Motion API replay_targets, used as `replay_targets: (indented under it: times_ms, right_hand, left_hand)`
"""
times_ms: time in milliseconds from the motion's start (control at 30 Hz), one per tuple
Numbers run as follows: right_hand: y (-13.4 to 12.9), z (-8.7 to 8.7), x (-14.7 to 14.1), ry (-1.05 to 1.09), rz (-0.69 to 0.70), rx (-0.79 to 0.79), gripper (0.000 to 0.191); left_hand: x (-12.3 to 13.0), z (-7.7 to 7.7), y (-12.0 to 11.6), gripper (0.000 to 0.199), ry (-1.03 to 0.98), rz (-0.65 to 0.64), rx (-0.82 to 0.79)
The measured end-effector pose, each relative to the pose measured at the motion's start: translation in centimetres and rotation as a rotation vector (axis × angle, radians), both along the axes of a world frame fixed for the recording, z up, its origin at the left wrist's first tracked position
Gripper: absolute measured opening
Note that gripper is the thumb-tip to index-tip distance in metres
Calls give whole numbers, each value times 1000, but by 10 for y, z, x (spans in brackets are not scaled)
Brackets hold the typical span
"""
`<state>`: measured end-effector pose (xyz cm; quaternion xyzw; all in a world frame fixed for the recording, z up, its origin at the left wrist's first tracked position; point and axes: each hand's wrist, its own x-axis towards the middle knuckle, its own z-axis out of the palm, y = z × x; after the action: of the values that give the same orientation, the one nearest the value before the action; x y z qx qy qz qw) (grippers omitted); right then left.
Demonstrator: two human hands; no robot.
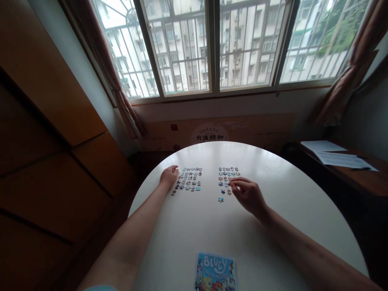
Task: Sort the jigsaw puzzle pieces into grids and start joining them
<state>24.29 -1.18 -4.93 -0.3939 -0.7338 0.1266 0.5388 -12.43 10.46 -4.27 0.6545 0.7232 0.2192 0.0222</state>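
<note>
Jigsaw puzzle pieces lie on a white round table (182, 238) in two groups, set out in loose rows. Beside the outer edge of the left group (190, 178) rests my left hand (169, 176), its fingers loosely bent and apart, with nothing visible in them. My right hand (247, 195) reaches over the right side of the other group (224, 173). Its thumb and forefinger are pinched together at a small puzzle piece, mostly covered by the fingertips. One light-blue puzzle piece (221, 199) sits apart, nearest to me in that group.
A blue picture card marked "Bluey" (216, 273) lies at the table's near edge. Behind the table are a long cardboard box (166, 133) and a barred window (212, 48). Papers (342, 159) cover part of a brown side table at right; wooden cabinets (39, 113) stand left.
</note>
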Motion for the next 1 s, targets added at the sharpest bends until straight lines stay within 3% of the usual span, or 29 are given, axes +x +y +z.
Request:
replay_targets:
  times_ms: [133, 367, 667, 1000]
  right_hand:
    - [2, 1, 0, 25, -11, 1, 23]
    - [2, 1, -5, 35, 24, -18, 23]
    - [-2, 1, -5, 67, 22, -33, 22]
    - [-3, -2, -17, 45, 26, -32, 23]
  left_hand:
    - [1, 20, 14, 37, 57, 35, -69]
    - [39, 48, 40, 26, 251, -106, -141]
    - [68, 46, 54, 21, 307, -163, -228]
    - [53, 50, 58, 21, 285, -265, -187]
